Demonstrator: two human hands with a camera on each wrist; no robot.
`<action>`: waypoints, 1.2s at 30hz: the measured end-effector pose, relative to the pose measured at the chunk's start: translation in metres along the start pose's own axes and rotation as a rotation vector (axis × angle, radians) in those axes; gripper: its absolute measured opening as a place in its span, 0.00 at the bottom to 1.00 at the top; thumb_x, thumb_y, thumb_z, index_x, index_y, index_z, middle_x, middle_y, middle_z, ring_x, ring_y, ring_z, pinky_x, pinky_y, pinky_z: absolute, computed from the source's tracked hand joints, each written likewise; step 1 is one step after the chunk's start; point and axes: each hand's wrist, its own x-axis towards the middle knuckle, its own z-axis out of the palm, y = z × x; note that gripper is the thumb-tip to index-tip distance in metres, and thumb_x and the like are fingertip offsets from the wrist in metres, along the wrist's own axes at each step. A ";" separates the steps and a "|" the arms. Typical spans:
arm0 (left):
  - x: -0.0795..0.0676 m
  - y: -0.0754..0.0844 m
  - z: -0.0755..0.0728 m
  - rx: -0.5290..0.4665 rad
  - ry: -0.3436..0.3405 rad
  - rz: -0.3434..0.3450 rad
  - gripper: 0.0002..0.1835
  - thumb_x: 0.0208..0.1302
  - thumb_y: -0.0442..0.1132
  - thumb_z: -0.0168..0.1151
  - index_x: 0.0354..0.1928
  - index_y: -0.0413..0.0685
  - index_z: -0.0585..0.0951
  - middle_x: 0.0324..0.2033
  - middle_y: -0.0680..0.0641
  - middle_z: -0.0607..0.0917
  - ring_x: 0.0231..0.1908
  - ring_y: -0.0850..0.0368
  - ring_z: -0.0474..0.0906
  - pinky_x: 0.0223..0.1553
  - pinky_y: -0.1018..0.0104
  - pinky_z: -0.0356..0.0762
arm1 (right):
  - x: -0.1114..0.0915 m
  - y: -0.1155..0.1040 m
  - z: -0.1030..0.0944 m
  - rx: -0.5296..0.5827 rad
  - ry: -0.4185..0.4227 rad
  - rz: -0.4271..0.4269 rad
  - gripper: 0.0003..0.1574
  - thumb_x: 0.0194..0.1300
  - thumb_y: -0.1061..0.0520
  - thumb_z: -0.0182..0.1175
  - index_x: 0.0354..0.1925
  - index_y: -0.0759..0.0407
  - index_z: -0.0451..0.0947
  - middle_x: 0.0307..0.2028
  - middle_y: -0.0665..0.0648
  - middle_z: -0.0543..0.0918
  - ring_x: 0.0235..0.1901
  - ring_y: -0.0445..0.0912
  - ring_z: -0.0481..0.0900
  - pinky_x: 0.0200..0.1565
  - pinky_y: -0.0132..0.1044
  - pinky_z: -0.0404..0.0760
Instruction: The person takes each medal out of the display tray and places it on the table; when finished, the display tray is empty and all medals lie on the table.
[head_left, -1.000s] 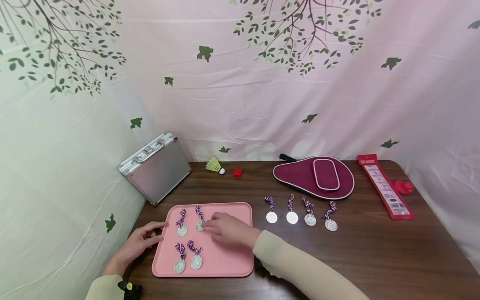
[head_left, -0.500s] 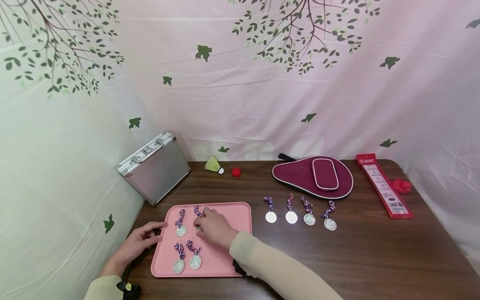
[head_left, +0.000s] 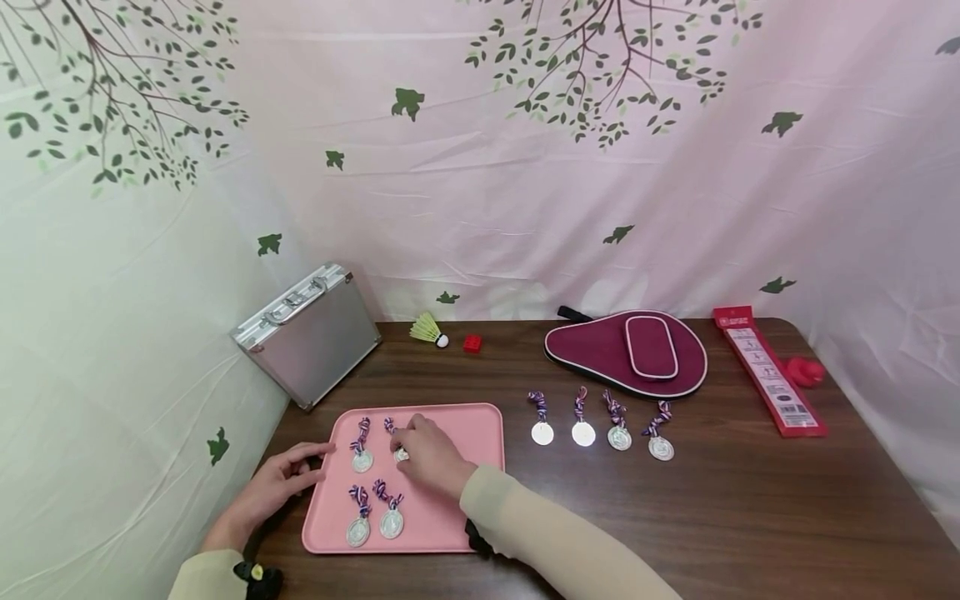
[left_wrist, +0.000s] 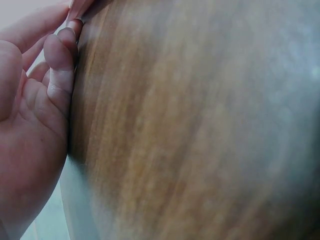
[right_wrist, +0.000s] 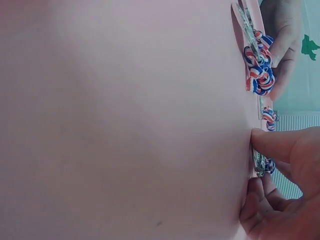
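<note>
On the pink tray (head_left: 457, 542) lie several silver medals with knotted striped ribbons in red, white and blue. My right hand (head_left: 435, 458) is over the upper part of the tray. It grips one medal (right_wrist: 259, 162) by its edge, thumb on one side and fingers on the other, flat against the tray. The same medal is partly covered by the hand in the head view. Left of it lies another medal (head_left: 362, 461), with two more medals below. My left hand (head_left: 281, 483) touches the tray's left rim with thumb and fingertips spread along it.
Several more medals (head_left: 582, 433) lie in a row right of the tray. Behind them are a maroon paddle case (head_left: 600, 346), a red packet (head_left: 772, 375) and a red object (head_left: 806, 372). A silver case (head_left: 322, 342), a shuttlecock (head_left: 429, 331) and a red brick (head_left: 472, 343) stand farther back.
My right hand has moved left over the upper medal and gripped it. The medal has shifted slightly, and its ribbon now lies farther left. The left hand stays at the rim.
</note>
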 end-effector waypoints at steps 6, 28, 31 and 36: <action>0.001 0.001 0.001 0.008 0.005 0.006 0.21 0.61 0.46 0.65 0.57 0.59 0.78 0.50 0.48 0.77 0.33 0.53 0.69 0.30 0.66 0.71 | 0.000 0.003 0.001 0.068 0.018 -0.024 0.12 0.56 0.54 0.70 0.40 0.46 0.82 0.38 0.47 0.71 0.39 0.39 0.69 0.42 0.31 0.70; 0.001 -0.002 0.001 0.012 0.006 0.030 0.21 0.61 0.46 0.65 0.57 0.58 0.78 0.49 0.48 0.78 0.32 0.54 0.70 0.29 0.66 0.71 | -0.024 0.036 -0.021 0.416 -0.042 -0.053 0.21 0.52 0.62 0.70 0.47 0.55 0.83 0.35 0.45 0.80 0.35 0.36 0.72 0.39 0.28 0.72; 0.001 -0.001 0.001 0.008 0.004 0.026 0.21 0.61 0.46 0.65 0.57 0.58 0.78 0.49 0.47 0.77 0.33 0.54 0.69 0.30 0.66 0.70 | -0.037 0.046 -0.027 0.443 -0.015 -0.098 0.22 0.50 0.63 0.70 0.47 0.56 0.83 0.31 0.46 0.79 0.31 0.37 0.72 0.35 0.27 0.72; 0.001 -0.001 0.001 0.002 0.006 0.011 0.21 0.61 0.46 0.65 0.57 0.59 0.78 0.49 0.47 0.77 0.33 0.53 0.69 0.30 0.66 0.71 | -0.068 0.064 -0.038 0.491 0.046 -0.137 0.23 0.50 0.63 0.72 0.47 0.58 0.83 0.31 0.50 0.79 0.29 0.40 0.75 0.32 0.27 0.74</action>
